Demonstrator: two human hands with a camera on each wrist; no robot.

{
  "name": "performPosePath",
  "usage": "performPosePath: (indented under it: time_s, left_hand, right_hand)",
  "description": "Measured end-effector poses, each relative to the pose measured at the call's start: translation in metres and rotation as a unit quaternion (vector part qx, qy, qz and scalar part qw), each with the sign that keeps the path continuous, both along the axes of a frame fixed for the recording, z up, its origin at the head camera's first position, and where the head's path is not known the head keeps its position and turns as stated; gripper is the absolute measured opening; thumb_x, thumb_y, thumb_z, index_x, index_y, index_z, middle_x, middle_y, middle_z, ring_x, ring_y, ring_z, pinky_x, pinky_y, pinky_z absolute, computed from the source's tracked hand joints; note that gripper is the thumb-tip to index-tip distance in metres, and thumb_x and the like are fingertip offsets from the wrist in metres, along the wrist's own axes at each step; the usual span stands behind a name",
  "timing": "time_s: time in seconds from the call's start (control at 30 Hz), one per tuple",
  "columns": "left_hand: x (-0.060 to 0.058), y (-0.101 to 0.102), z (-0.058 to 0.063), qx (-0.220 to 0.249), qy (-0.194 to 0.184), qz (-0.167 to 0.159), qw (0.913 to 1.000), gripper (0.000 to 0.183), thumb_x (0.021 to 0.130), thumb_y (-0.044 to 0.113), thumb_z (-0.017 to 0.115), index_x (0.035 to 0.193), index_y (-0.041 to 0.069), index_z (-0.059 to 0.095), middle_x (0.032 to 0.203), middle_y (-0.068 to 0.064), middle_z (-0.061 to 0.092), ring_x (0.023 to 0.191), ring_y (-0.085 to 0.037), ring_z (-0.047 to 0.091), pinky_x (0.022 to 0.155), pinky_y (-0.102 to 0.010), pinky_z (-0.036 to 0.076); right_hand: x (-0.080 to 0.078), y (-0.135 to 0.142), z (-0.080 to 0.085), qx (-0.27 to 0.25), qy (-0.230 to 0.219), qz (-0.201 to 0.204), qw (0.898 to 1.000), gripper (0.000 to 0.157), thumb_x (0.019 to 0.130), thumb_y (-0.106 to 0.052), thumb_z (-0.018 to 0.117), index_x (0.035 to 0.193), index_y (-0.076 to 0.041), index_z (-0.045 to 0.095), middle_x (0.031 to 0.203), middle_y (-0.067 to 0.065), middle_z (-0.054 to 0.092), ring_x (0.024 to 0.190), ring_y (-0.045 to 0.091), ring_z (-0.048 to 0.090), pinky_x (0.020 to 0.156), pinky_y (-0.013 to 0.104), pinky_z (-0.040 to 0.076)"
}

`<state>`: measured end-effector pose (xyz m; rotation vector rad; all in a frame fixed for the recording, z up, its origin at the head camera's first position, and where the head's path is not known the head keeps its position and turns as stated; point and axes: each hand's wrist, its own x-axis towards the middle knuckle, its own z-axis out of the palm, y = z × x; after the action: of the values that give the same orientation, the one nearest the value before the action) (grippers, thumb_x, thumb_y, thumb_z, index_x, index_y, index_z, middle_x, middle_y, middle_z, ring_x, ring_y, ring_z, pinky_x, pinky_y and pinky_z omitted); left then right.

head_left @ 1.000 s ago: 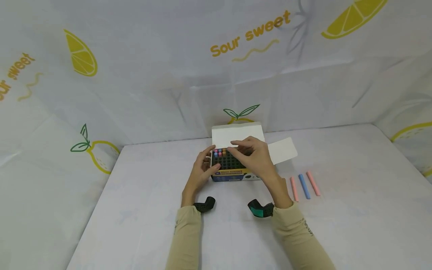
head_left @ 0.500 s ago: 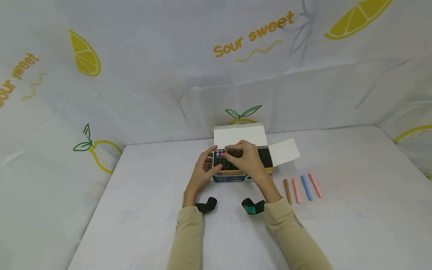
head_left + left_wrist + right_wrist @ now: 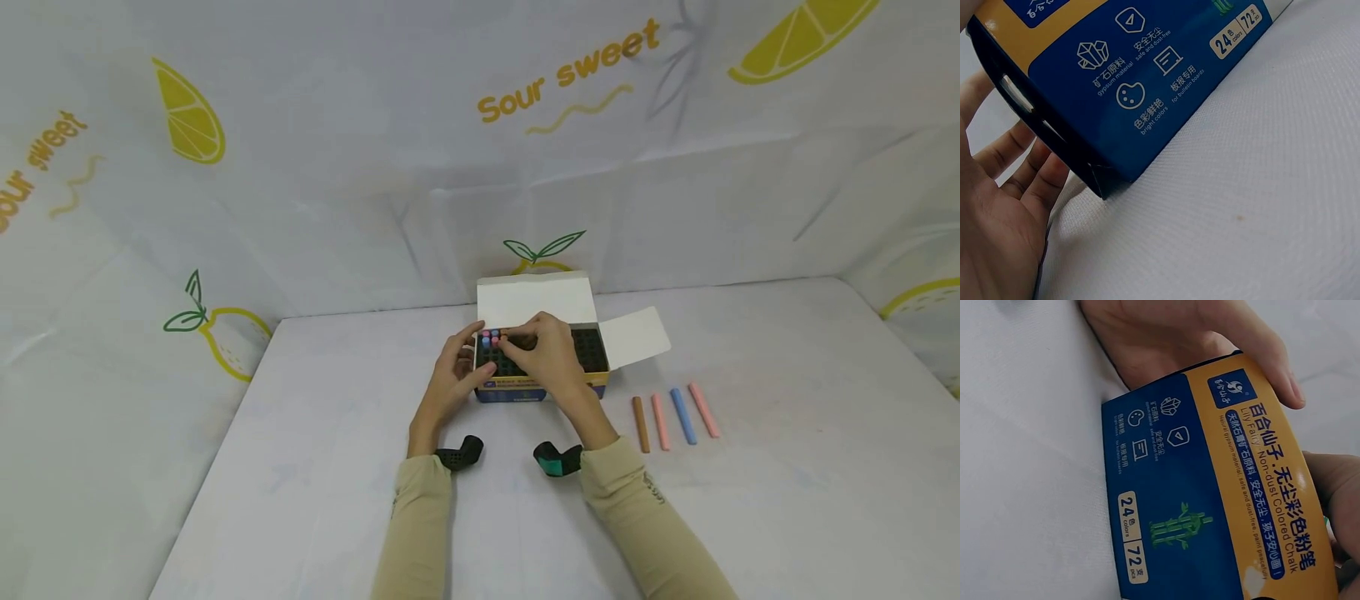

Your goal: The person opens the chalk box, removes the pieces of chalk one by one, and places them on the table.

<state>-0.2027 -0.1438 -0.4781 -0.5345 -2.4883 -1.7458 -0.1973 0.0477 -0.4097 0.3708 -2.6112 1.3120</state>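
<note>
Box [image 3: 512,392] in left grip [image 3: 452,373], brown chalk [image 3: 505,337] at right grip [image 3: 547,350]

Faces a white sheet backdrop [image 3: 360,108], hung behind and along both sides, bearing yellow lemon slices [image 3: 189,115], orange "Sour sweet" lettering [image 3: 568,73] above wavy lines [image 3: 579,108], lemon outlines [image 3: 240,340] topped with green leaves [image 3: 185,320], and faint grey branch-like marks [image 3: 678,67]. Meets, along a far seam, a white-clothed tabletop [image 3: 315,517], broad and pale, slanting at its left edge, faintly smudged in places, finely woven up close, and marked with a tiny brown speck [image 3: 1240,218] in the left wrist view. Lies under soft, even light, with gentle creases across the backdrop.
</note>
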Motion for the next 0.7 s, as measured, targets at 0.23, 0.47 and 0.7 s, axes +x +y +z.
performPosePath:
  time_s: [0.23, 0.47, 0.7]
  left_hand:
    - [0.0, 0.0, 0.0, 0.002, 0.0, -0.002, 1.0, 0.069, 0.093, 0.033, 0.069, 0.156, 0.022, 0.043, 0.132, -0.016, 0.05, 0.106, -0.02, 0.052, 0.089, -0.029, 0.049]
    - [0.0, 0.0, 0.001, 0.003, 0.001, -0.002, 1.0, 0.074, 0.091, 0.052, 0.068, 0.155, 0.025, 0.043, 0.132, -0.015, 0.049, 0.107, -0.019, 0.052, 0.09, -0.029, 0.05]
    - [0.001, 0.0, 0.002, 0.003, 0.006, -0.003, 1.0, 0.071, 0.093, 0.044, 0.069, 0.156, 0.024, 0.043, 0.133, -0.016, 0.048, 0.106, -0.02, 0.051, 0.089, -0.031, 0.048]
  right_hand:
    - [0.001, -0.003, 0.0, 0.007, 0.001, -0.015, 1.0, 0.021, 0.087, -0.012, 0.081, 0.1, 0.004, 0.08, 0.095, 0.018, 0.065, 0.082, 0.028, 0.066, 0.069, 0.038, 0.058]
    - [0.0, -0.005, 0.003, -0.037, 0.031, -0.017, 0.999, 0.017, 0.087, -0.009, 0.079, 0.098, 0.004, 0.081, 0.091, 0.017, 0.064, 0.078, 0.026, 0.064, 0.065, 0.029, 0.052]
    - [-0.003, -0.005, 0.009, -0.072, 0.052, -0.027, 0.996, 0.019, 0.088, -0.012, 0.079, 0.099, 0.003, 0.081, 0.092, 0.019, 0.065, 0.077, 0.03, 0.068, 0.063, 0.028, 0.052]
